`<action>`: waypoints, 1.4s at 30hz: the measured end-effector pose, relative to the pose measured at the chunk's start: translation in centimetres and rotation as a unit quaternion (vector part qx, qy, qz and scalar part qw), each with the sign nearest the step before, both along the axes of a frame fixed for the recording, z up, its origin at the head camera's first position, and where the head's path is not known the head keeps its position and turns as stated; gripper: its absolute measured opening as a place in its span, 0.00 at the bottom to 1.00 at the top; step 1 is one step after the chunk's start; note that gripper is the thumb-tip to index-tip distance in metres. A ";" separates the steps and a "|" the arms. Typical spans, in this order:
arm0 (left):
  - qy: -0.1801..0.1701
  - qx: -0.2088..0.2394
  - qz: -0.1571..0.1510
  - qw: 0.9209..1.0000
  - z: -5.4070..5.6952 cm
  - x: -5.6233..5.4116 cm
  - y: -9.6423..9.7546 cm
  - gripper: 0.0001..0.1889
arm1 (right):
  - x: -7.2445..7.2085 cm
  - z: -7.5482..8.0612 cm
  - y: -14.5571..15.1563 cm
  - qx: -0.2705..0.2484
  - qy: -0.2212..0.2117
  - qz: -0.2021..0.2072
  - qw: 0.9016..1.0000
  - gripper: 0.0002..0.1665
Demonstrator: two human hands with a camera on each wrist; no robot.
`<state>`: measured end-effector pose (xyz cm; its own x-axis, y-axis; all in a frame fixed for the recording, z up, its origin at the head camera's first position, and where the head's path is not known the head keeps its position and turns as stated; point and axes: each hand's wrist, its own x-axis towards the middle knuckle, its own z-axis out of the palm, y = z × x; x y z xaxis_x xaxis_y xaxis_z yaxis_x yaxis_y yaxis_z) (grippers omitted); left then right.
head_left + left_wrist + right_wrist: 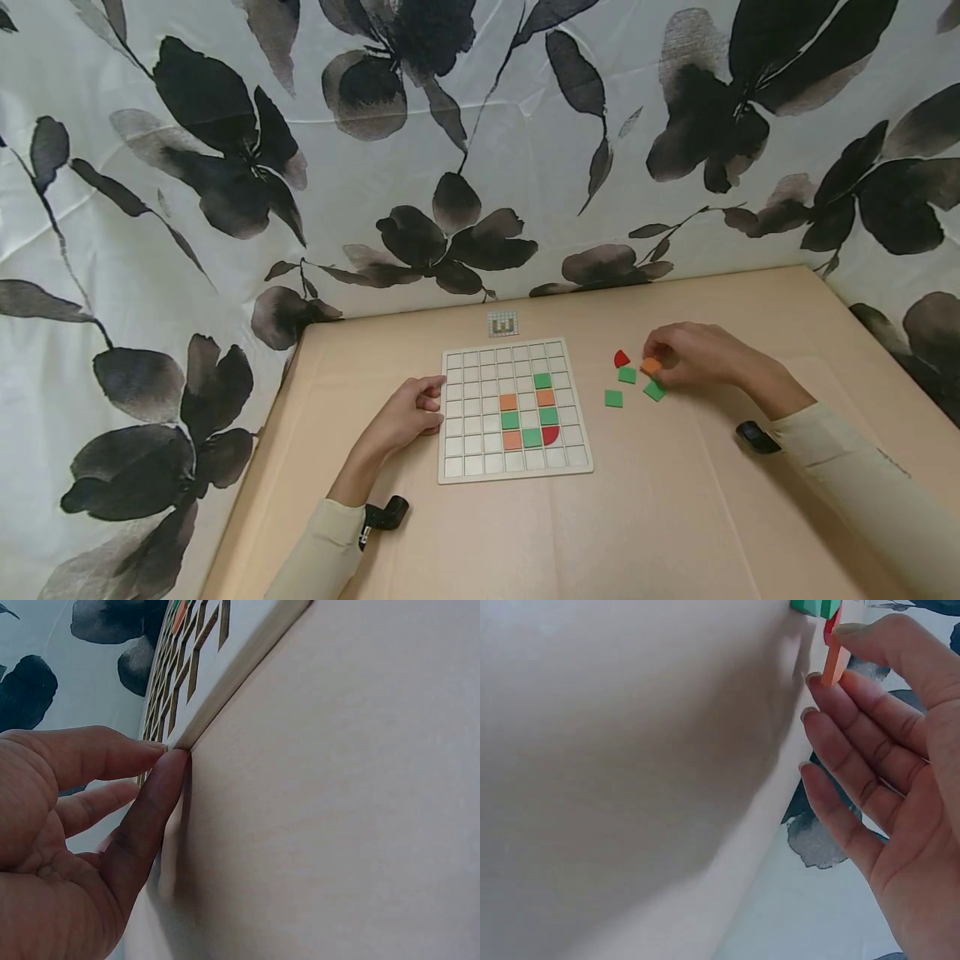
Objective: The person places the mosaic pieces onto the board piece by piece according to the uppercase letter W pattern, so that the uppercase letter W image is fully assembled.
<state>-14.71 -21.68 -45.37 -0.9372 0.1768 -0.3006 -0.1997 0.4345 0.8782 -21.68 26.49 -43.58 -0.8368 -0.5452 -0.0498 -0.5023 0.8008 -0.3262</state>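
Observation:
A white grid board (477,458) lies on the table, with several green, orange and red tiles set in its squares. At the board's left edge, my left hand (401,414) pinches the rim between thumb and fingertips; the left wrist view shows the thumb (146,817) against its side. Right of the board, my right hand (697,354) holds an orange square tile (650,366) between thumb and fingers. The same orange tile (832,664) shows edge-on in the right wrist view. Around it lie a red rounded tile (621,358) and green square tiles (613,398).
Beyond the board lies a small card (502,323) with a printed grid pattern. The pale wooden table (637,517) ends at a floral cloth (420,167) behind and at the sides. Each wrist carries a black camera (757,437).

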 end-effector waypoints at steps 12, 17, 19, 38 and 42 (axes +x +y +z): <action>0.001 -0.006 0.001 1.000 -0.1 0.0 0.1 0.37 | -0.5 0.8 -0.7 -0.047 -0.016 0.030 0.998 0.11; 0.003 -0.006 0.000 1.000 -0.3 0.1 0.0 0.37 | -0.6 1.1 -1.4 -0.065 -0.003 0.048 0.997 0.10; 0.005 -0.007 -0.001 1.000 -0.3 0.1 0.0 0.37 | -0.6 1.3 -1.8 -0.067 -0.004 0.052 0.996 0.10; 0.010 -0.002 -0.003 1.000 -0.3 0.5 0.0 0.36 | -0.9 3.1 -5.4 -0.073 -0.021 0.098 0.992 0.13; 0.007 0.001 -0.001 1.000 -0.1 0.6 0.1 0.37 | -1.1 3.4 -6.1 -0.085 -0.026 0.113 0.990 0.13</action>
<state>-14.12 -21.62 -45.47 -0.9410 0.1794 -0.2868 -0.1862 0.4332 0.8818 -22.73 20.40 -40.17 -0.6916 -0.7220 0.0188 -0.6411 0.6017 -0.4764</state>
